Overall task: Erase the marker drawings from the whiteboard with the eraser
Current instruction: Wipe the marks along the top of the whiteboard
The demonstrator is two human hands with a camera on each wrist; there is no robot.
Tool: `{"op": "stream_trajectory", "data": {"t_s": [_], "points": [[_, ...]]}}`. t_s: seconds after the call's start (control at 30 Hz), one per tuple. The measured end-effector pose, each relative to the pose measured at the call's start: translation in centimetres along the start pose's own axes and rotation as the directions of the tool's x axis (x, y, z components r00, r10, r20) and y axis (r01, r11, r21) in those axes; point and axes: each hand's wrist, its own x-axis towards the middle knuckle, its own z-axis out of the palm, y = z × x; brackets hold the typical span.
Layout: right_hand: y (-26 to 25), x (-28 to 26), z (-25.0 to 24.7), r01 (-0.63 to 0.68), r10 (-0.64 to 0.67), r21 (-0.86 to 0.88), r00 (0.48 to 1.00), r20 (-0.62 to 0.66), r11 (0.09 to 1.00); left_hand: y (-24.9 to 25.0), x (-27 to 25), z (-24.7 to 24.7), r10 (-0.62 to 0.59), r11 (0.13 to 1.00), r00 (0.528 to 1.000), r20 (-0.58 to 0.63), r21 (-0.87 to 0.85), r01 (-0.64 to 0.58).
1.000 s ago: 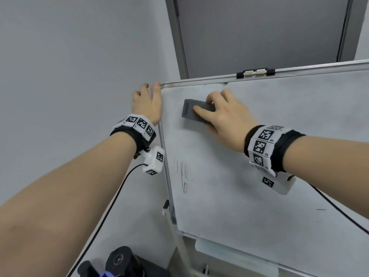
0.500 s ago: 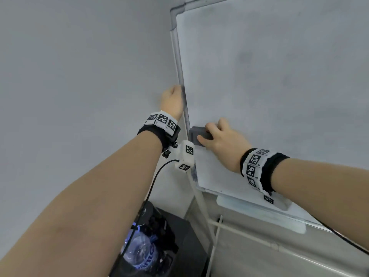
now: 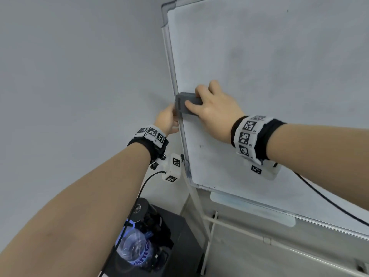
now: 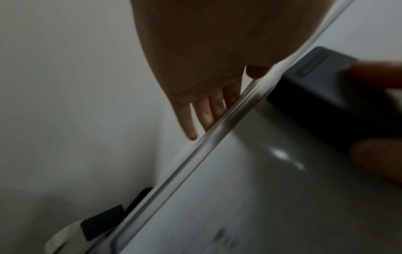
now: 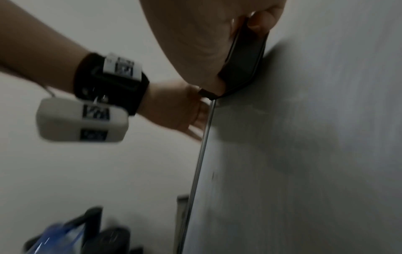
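The whiteboard (image 3: 259, 66) stands upright on its stand. My right hand (image 3: 215, 112) grips a dark grey eraser (image 3: 184, 103) and presses it flat on the board, right at the left frame. The wrist views show the eraser (image 4: 322, 82) (image 5: 243, 56) against the surface. My left hand (image 3: 165, 120) holds the left frame just below the eraser, with the fingers (image 4: 204, 113) behind the board and the thumb at the front. A small faint mark (image 3: 201, 145) sits below the eraser, and grey smudges cover the board.
A pen tray (image 3: 251, 208) runs under the board's bottom edge. The white stand leg (image 3: 199, 206) goes down from the lower left corner. A black bag with a water bottle (image 3: 135, 248) lies on the floor at the left. A grey wall (image 3: 79, 76) is behind.
The eraser swept from the top left corner down the left edge, then came a little way up. The dark strokes on the lower left are gone. My left hand slid down the frame.
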Motion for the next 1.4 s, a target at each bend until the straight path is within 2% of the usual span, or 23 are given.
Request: {"op": "stream_trajectory", "data": {"t_s": [0.1,0.2,0.33,0.4,0.43,0.5,0.57,0.63,0.7,0.87,1.0,1.1,1.2,1.3,1.4], "points": [[-2.1,-3.5,3.1,0.047,-0.051,0.033,0.993,0.104,0.998,-1.3,0.3,0.5,0.043,0.997,0.999,-0.034,-0.061,-0.045],[-4.3,-7.4,6.6,0.052,-0.073,0.086,0.964,0.254,0.995,-2.3,1.4,0.9,0.109,0.994,0.985,-0.135,0.023,-0.107],[-6.9,-11.9,9.7,0.1,-0.128,0.082,0.868,0.481,0.992,-3.9,2.8,1.0,0.164,0.985,0.968,-0.189,0.08,-0.151],[-7.4,-12.5,9.6,0.121,-0.138,0.067,0.833,0.536,0.99,-3.8,2.8,1.1,0.175,0.983,0.967,-0.186,0.092,-0.16],[-7.3,-12.2,9.1,0.121,-0.136,0.062,0.835,0.533,0.991,-4.0,2.9,1.0,0.179,0.981,0.965,-0.192,0.104,-0.161],[-6.2,-10.2,8.0,0.097,-0.112,0.055,0.892,0.438,0.994,-4.5,3.8,0.9,0.161,0.984,0.965,-0.208,0.111,-0.14],[-4.5,-7.6,6.2,0.077,-0.088,0.045,0.944,0.318,0.996,-3.7,2.3,1.5,0.103,0.99,0.968,-0.23,0.12,-0.077],[-3.1,-6.2,4.9,0.111,-0.117,0.038,0.961,0.251,0.993,-2.4,-0.5,1.9,0.024,1.0,0.981,-0.194,0.005,-0.024],[-2.8,-6.9,5.1,0.151,-0.161,0.059,0.957,0.241,0.987,-3.3,-1.5,2.0,-0.017,0.998,0.991,-0.134,-0.067,0.008],[-5.1,-11.9,8.6,0.233,-0.258,0.114,0.907,0.332,0.966,-10.2,-0.5,2.2,-0.081,0.996,0.996,-0.045,0.032,0.082],[-7.4,-14.6,12.3,0.287,-0.303,0.099,0.874,0.381,0.953,-15.1,0.9,2.8,0.08,0.958,0.996,-0.04,0.278,-0.066],[-9.0,-15.7,15.0,0.328,-0.332,0.085,0.842,0.425,0.941,-15.8,0.9,3.5,0.154,0.939,0.98,-0.124,0.328,-0.107],[-9.7,-16.9,15.8,0.33,-0.326,0.081,0.806,0.494,0.94,-15.9,1.1,4.0,0.16,0.959,0.966,-0.203,0.264,-0.104],[-8.9,-19.3,14.9,0.275,-0.275,0.08,0.806,0.524,0.958,-15.4,1.2,4.2,0.178,0.96,0.968,-0.174,0.247,-0.132],[-7.1,-21.3,13.3,0.267,-0.262,0.067,0.81,0.525,0.961,-15.5,1.5,3.9,0.139,0.974,0.976,-0.168,0.199,-0.105]]}}
